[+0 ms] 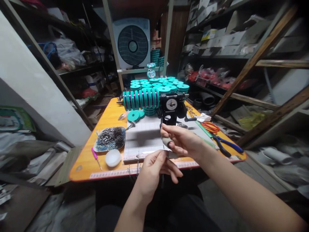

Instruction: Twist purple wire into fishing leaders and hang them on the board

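Observation:
My left hand is closed in a pinch of thumb and forefinger above the table's front edge, its other fingers loosely stretched out. Just above and to its right, my right hand pinches too, with a grey-beige finger cover on one finger. A thin dark strand seems to pass between the two hands; what either pinch holds is too small to name. Beyond them stands a black winding device with a crank handle. Teal spools wound with dark line sit in a row on its shaft.
On the orange table a tray holds grey metal weights and small bluish parts. Nearby are a white bowl, a pink-handled screwdriver and blue-black pliers. Many teal spools stand behind; shelves and a box fan surround the table.

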A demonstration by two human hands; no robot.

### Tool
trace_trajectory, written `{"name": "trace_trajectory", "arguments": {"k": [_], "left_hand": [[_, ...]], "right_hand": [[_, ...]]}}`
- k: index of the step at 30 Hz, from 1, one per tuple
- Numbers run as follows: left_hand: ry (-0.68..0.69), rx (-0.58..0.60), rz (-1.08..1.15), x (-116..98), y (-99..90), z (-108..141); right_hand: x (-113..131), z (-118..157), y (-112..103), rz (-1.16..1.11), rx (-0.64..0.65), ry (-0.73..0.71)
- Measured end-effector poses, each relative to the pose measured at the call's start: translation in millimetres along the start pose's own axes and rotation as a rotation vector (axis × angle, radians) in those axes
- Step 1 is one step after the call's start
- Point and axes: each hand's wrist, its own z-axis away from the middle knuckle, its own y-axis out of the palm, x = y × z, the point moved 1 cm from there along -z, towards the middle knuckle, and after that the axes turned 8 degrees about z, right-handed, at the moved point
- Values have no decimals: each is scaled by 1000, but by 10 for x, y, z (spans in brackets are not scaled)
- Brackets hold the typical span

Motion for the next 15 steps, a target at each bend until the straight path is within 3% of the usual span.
{"name": "trace_trajectory", "arguments": {"k": [15], "left_hand": [[-104,-23,321,354,-33,337]], "right_hand": [[-143,-104,-1,-111,-84,-40]]}}
